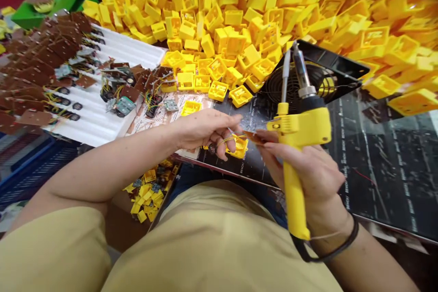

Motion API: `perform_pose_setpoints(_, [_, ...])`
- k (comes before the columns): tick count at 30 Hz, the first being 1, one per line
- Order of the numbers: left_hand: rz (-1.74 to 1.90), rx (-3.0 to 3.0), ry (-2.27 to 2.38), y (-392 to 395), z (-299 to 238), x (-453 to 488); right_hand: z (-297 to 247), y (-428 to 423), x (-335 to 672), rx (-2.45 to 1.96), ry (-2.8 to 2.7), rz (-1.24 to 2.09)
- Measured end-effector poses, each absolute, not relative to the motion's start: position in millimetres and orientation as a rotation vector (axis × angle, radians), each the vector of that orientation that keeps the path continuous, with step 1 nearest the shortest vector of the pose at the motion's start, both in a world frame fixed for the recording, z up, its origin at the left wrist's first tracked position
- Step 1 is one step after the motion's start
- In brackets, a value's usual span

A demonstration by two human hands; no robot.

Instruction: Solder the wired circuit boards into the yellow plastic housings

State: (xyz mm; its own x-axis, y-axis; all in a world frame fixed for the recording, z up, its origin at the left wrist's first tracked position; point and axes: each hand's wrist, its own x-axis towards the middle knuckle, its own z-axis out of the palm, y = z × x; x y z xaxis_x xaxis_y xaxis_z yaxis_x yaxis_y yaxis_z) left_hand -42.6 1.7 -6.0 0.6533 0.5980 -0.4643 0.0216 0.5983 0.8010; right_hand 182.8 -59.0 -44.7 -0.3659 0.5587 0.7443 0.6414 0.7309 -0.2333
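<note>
My right hand (308, 169) is wrapped around a yellow soldering gun (296, 178), its metal tip pointing up and away. Between that hand's thumb and fingers is also the edge of a small brown circuit board (253, 138). Curled fingers of my left hand (214, 130) hold thin yellow wires (228, 139) that run toward the board. A small round black part (212, 148) hangs by the left fingers. Just beyond the fingertips, a yellow plastic housing (239, 147) lies on the black bench mat, partly hidden by my left hand.
A large heap of yellow housings (232, 41) covers the back. A black fan (308, 73) stands behind the soldering gun. On the left, brown boards with wires lie across a white ribbed tray (126, 50). Below the bench edge is a box of yellow parts (147, 200).
</note>
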Motion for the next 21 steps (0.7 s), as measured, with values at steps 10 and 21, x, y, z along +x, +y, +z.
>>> perform_pose_setpoints(10, [0.958, 1.098, 0.928, -39, -27, -26, -43, -72, 173, -1.018, -1.746, 0.016])
perform_pose_setpoints(21, [1.478, 2.346, 0.94, -69, -32, -30, -48, -72, 176, -1.048, -1.807, -0.126])
